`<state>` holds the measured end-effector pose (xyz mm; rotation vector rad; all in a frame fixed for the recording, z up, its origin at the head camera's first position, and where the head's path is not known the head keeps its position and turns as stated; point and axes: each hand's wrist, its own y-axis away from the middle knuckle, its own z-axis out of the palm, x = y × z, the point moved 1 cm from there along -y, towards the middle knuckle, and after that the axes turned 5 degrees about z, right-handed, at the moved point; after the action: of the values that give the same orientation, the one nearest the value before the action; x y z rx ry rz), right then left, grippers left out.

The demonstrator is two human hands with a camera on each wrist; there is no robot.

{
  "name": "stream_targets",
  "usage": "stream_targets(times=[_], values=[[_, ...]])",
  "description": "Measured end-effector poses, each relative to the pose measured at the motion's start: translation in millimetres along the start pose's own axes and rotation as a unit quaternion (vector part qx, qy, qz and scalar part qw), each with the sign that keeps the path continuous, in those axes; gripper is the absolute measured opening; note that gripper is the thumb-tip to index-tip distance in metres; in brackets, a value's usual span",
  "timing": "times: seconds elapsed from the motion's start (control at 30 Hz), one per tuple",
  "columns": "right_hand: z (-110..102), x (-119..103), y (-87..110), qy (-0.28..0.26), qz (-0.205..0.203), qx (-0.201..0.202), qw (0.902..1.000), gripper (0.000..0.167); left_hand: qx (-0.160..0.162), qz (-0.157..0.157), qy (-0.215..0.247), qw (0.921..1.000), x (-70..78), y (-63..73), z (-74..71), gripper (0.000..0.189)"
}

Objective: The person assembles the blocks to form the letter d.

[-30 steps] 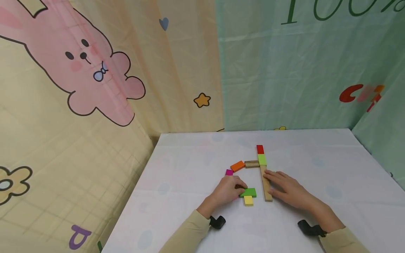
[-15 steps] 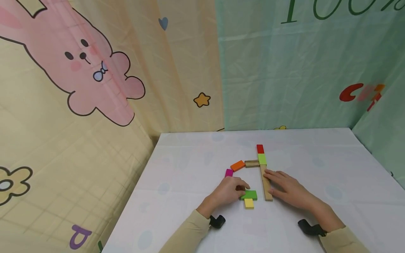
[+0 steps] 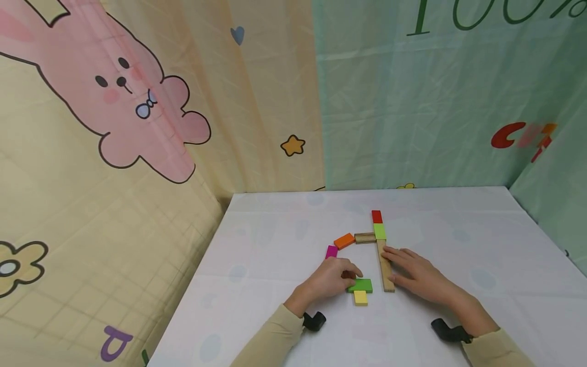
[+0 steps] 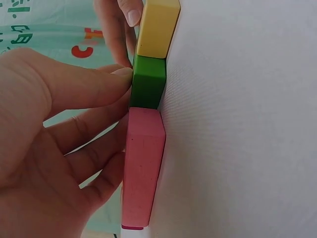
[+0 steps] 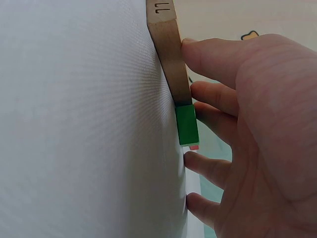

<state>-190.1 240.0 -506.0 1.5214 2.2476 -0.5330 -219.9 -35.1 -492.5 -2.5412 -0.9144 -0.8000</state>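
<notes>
In the head view my left hand (image 3: 331, 278) is at the left end of a green block (image 3: 362, 285), thumb and index finger pinching it. A yellow block (image 3: 360, 298) touches the green one's near side. The left wrist view shows the thumb pressed on the green block, with a pink block (image 4: 143, 168) adjoining it; from the head this pink block is hidden under the hand. My right hand (image 3: 424, 275) rests its thumb and fingertips along the right side of a long wooden block (image 3: 385, 267), fingers fairly straight. A marking shows on the wooden block (image 5: 171, 54) in the right wrist view.
Beyond the wooden block lie a lime-green block (image 3: 380, 231) and a red block (image 3: 377, 216) in line. From them a short wooden block (image 3: 365, 238), an orange block (image 3: 344, 241) and a magenta block (image 3: 331, 252) curve leftward. The white table (image 3: 275, 219) meets printed curtains (image 3: 257, 102) behind.
The green and yellow blocks have slid a little toward me, with the left thumb and fingers on the green one. The right hand and wooden block have stayed put.
</notes>
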Motion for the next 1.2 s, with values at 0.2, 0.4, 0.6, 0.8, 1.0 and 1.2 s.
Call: stream_targets(times=[0.2, 0.4, 0.6, 0.8, 1.0, 1.2], values=[[1.4, 1.6, 0.0, 0.003, 0.001, 0.001, 1.0, 0.065, -0.01, -0.004, 0.005, 0.9999, 2.7, 2.1, -1.9, 0.022], [2.7, 2.8, 0.4, 0.003, -0.003, 0.003, 1.0, 0.065, -0.018, 0.003, 0.003, 0.9998, 2.6, 3.0, -3.1, 0.023], [1.8, 1.9, 0.5, 0.004, -0.005, 0.005, 1.0, 0.064, -0.029, -0.001, 0.014, 0.9995, 0.5, 2.9, -3.0, 0.024], [0.9, 1.8, 0.4, 0.005, -0.006, 0.005, 1.0, 0.064, -0.036, -0.007, 0.024, 0.999, -0.1, 3.5, -4.0, 0.024], [1.3, 2.6, -0.5, 0.005, -0.01, 0.005, 0.9999, 0.064, -0.04, -0.003, 0.019, 0.999, 0.5, 4.5, -5.8, 0.024], [2.4, 2.8, -0.9, 0.004, -0.015, 0.005, 0.9999, 0.063, -0.042, -0.006, 0.02, 0.9989, -0.1, 6.2, -5.6, 0.024]])
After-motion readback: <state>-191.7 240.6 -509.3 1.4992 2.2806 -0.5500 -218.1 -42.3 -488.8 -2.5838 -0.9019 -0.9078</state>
